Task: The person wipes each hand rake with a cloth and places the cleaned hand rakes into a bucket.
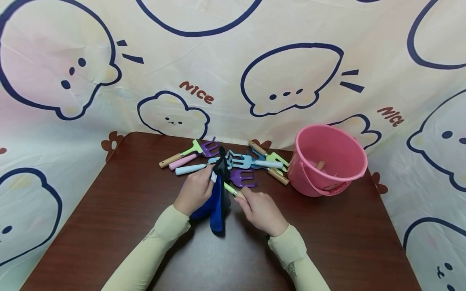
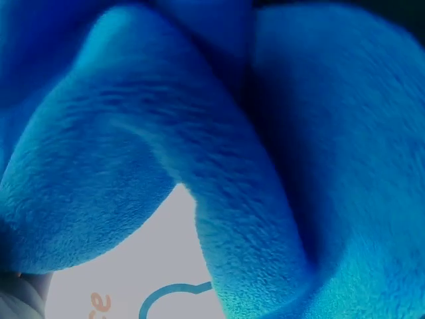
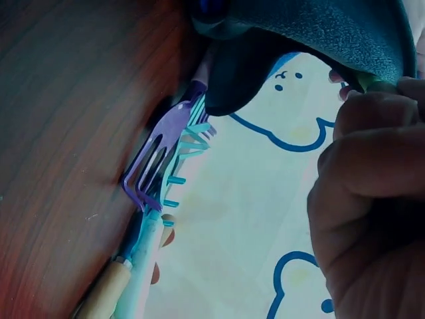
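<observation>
The brown table (image 1: 356, 250), its near edge cut off in the head view, bore the pink bucket (image 1: 309, 186) at its far right, apart from both hands. Mid-table, the blue-and-black cloth (image 1: 217, 202) hung gripped by the left hand (image 1: 195, 189), fingertips hidden; the right hand (image 1: 263, 210), reaching inward, pinched the green tool (image 1: 229, 188) by its handle, its far end masked by cloth.

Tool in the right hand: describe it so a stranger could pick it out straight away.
Over the brown table, left of the pink bucket, find the right hand. It grips the tool by a wooden handle, beside the blue cloth. Light green shows past that handle, and unlike the piled tools behind, this one is in a hand.
</observation>
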Available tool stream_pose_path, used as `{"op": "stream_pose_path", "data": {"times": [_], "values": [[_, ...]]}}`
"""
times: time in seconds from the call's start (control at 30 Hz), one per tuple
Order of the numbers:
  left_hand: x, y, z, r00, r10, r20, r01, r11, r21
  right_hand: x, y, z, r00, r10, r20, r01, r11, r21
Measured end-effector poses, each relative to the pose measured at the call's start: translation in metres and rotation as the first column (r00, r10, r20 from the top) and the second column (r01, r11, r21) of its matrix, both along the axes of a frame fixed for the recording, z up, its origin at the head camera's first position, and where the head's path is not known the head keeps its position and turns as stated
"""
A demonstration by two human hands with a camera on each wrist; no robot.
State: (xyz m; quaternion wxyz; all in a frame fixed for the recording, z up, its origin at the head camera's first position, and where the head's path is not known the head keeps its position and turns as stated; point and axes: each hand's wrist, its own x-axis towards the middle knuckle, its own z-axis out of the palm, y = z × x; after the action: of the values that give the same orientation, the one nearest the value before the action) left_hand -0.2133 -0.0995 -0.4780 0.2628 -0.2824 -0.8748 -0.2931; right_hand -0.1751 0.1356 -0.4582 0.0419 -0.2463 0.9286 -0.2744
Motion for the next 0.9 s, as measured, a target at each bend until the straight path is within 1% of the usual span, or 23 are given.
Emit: {"op": "stream_pose_path", "data": {"times": [0.13, 0.23, 0.3, 0.37, 0.43, 0.47, 0.53, 0.6, 0.67, 0.77, 0.8, 0.83, 0.87, 0.9], "values": [[0.000, 0.003, -0.003, 0.997, 0.032, -0.070, -0.032, 0.999, 0.002, -0.002, 0.002, -0.002, 1.000, -0.008, 0.001, 0.008, 1.000, 0.000], [0.000, 0.004, -0.006, 0.992, 0.045, -0.116, -0.043, 0.999, 0.016, -0.004, 0.005, -0.002, 1.000, -0.006, 0.008, 0.006, 1.000, -0.003], [0.000, 0.005, -0.008, 0.987, 0.047, -0.153, -0.041, 0.998, 0.042, -0.004, 0.006, -0.001, 1.000, -0.006, 0.010, 0.006, 1.000, -0.007], [0.001, 0.006, -0.009, 0.978, 0.051, -0.204, -0.036, 0.996, 0.078, -0.005, 0.008, 0.000, 1.000, -0.005, 0.007, 0.005, 1.000, -0.012], [0.002, 0.008, -0.011, 0.962, 0.063, -0.265, -0.030, 0.992, 0.125, -0.005, 0.009, 0.002, 1.000, -0.003, 0.004, 0.004, 1.000, -0.020], [0.003, 0.009, -0.012, 0.951, 0.073, -0.300, -0.029, 0.989, 0.148, -0.004, 0.010, 0.003, 1.000, 0.000, 0.002, 0.001, 1.000, -0.024], [0.003, 0.010, -0.014, 0.924, 0.100, -0.370, -0.032, 0.982, 0.187, -0.004, 0.010, 0.005, 1.000, 0.009, 0.001, -0.009, 1.000, -0.030], [0.003, 0.011, -0.016, 0.896, 0.122, -0.426, -0.026, 0.974, 0.224, -0.003, 0.010, 0.007, 1.000, 0.021, 0.009, -0.020, 0.999, -0.041], [0.004, 0.012, -0.017, 0.875, 0.140, -0.463, -0.021, 0.968, 0.251, -0.003, 0.010, 0.009, 0.999, 0.032, 0.020, -0.031, 0.998, -0.049], [0.005, 0.013, -0.018, 0.858, 0.153, -0.491, 0.004, 0.953, 0.303, -0.002, 0.010, 0.009, 0.999, 0.047, 0.018, -0.046, 0.997, -0.060], [0.006, 0.013, -0.018, 0.843, 0.181, -0.506, -0.005, 0.944, 0.329, -0.002, 0.011, 0.009, 0.999, 0.052, 0.014, -0.051, 0.997, -0.059], [0.006, 0.013, -0.017, 0.825, 0.224, -0.519, -0.017, 0.927, 0.374, -0.003, 0.012, 0.008, 0.999, 0.048, 0.015, -0.047, 0.997, -0.057], [0.007, 0.014, -0.016, 0.815, 0.262, -0.517, -0.018, 0.903, 0.429, -0.004, 0.014, 0.008, 0.999, 0.038, 0.020, -0.037, 0.997, -0.062], [0.008, 0.013, -0.014, 0.812, 0.296, -0.504, -0.016, 0.873, 0.487, -0.006, 0.018, 0.009, 0.999, 0.023, 0.031, -0.021, 0.997, -0.075]]}}
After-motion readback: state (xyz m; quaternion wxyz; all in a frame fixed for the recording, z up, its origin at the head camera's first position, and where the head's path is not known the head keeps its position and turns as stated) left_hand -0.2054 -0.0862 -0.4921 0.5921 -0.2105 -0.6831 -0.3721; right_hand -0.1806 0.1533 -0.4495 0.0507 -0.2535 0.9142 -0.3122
